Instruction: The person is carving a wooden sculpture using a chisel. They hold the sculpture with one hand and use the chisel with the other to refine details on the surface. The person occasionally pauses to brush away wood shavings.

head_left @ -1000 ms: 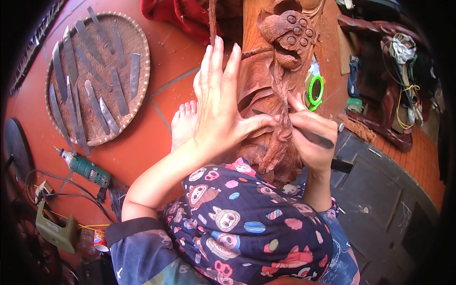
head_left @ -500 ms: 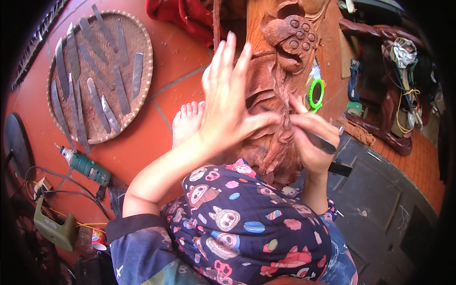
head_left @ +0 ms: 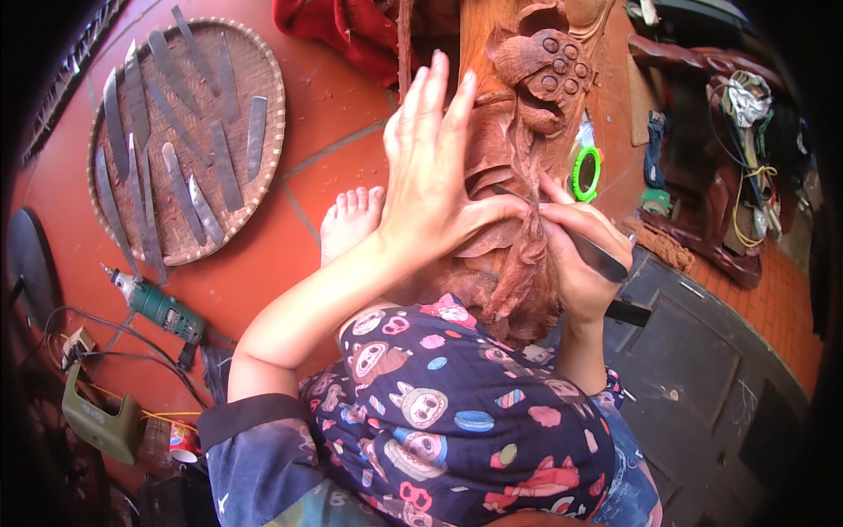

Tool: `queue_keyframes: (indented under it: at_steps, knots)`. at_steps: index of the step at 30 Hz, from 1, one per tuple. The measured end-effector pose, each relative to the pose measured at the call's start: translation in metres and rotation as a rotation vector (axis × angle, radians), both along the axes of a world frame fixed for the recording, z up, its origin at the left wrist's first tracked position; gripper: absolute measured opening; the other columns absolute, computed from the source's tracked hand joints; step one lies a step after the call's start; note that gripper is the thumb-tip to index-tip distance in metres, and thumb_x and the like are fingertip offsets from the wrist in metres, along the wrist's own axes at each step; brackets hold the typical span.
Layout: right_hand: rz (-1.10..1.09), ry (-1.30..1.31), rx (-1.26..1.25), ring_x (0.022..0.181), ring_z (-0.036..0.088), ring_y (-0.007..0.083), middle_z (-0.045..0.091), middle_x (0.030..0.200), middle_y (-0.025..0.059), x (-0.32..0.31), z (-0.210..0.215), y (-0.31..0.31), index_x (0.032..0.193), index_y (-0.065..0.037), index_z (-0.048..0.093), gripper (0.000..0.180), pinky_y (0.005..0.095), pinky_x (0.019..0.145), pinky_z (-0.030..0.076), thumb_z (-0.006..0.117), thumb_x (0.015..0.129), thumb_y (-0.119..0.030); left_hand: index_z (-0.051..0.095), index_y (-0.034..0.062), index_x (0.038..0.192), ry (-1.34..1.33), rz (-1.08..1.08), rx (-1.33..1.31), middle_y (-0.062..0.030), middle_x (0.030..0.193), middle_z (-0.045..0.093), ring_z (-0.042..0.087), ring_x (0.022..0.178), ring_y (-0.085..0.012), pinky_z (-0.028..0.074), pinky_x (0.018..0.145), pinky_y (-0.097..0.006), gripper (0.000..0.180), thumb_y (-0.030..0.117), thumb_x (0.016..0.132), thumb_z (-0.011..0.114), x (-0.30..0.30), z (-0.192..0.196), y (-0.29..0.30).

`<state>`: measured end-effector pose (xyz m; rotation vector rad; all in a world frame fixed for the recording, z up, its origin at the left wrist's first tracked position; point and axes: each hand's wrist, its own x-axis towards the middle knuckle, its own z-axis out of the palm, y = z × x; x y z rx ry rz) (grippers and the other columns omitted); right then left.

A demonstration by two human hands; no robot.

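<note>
Ornately carved reddish wood relief [head_left: 527, 176]

Round woven tray [head_left: 263, 167] upper left, loaded with flat metal blades [head_left: 180, 180]. Green power drill [head_left: 162, 309] lower left on red tiled floor [head_left: 338, 171], cables beside. Olive-green holder [head_left: 98, 422] bottom left. Red cloth [head_left: 342, 31] top centre. Green ring [head_left: 586, 173] right of centre. Dark wooden furniture [head_left: 702, 184] with wires upper right.

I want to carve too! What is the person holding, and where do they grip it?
The right hand grips a metal chisel mid-shaft. The left hand only presses on the wood carving.
</note>
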<state>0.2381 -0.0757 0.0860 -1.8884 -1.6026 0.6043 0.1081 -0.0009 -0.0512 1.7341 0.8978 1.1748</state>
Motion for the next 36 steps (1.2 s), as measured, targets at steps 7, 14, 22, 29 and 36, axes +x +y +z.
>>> queue_keyframes:
  at_steps: [7,14,22,29,36]
  knots:
    - [0.144,-0.044,-0.031,0.109,0.071,0.0357,0.075,0.091,0.0135,0.003,0.003,0.003,0.096,0.006,0.075,0.020,0.0429,0.103,0.050,0.072,0.078,0.013,0.024,0.0015,0.158,0.031,-0.001,-0.042,-0.0312,0.163,0.014,0.020,0.150,-0.0481,0.020,0.117,-0.058,0.125,0.057,0.064,0.086,-0.013,-0.001,-0.007]
    - [0.267,-0.055,-0.074,0.110,0.070,0.0380,0.075,0.093,0.0158,0.010,0.004,0.001,0.097,0.005,0.075,0.022,0.0440,0.100,0.052,0.069,0.078,0.014,0.025,0.0036,0.158,0.062,-0.032,-0.079,-0.0305,0.164,0.013,0.019,0.151,-0.0473,0.020,0.117,-0.057,0.127,0.053,0.060,0.090,-0.023,0.007,-0.013]
    - [0.151,0.086,0.069,0.111,0.070,0.0362,0.075,0.095,0.0146,0.008,-0.004,-0.005,0.099,0.007,0.074,0.018,0.0451,0.102,0.051,0.068,0.083,0.013,0.022,0.0042,0.159,0.017,-0.008,-0.029,-0.0284,0.165,0.012,0.018,0.151,-0.0475,0.020,0.118,-0.057,0.126,0.037,0.059,0.092,-0.009,0.009,-0.004]
    - [0.005,-0.030,0.193,0.094,0.074,0.0287,0.074,0.097,0.0171,0.004,0.008,-0.012,0.104,0.006,0.072,0.019,0.0349,0.081,0.057,0.067,0.086,0.008,0.020,0.0026,0.159,0.018,-0.049,-0.066,-0.0295,0.165,0.011,0.020,0.151,-0.0449,0.024,0.118,-0.055,0.128,0.036,0.059,0.092,-0.006,0.007,0.001]
    - [-0.018,0.333,0.295,0.087,0.074,0.0252,0.074,0.096,0.0152,0.029,0.014,-0.011,0.108,0.004,0.071,0.019,0.0335,0.075,0.059,0.068,0.090,0.001,0.018,-0.0035,0.158,0.005,-0.176,-0.198,-0.0241,0.163,0.025,0.047,0.137,-0.0380,0.042,0.110,-0.049,0.132,0.059,0.065,0.087,-0.062,-0.014,-0.010]
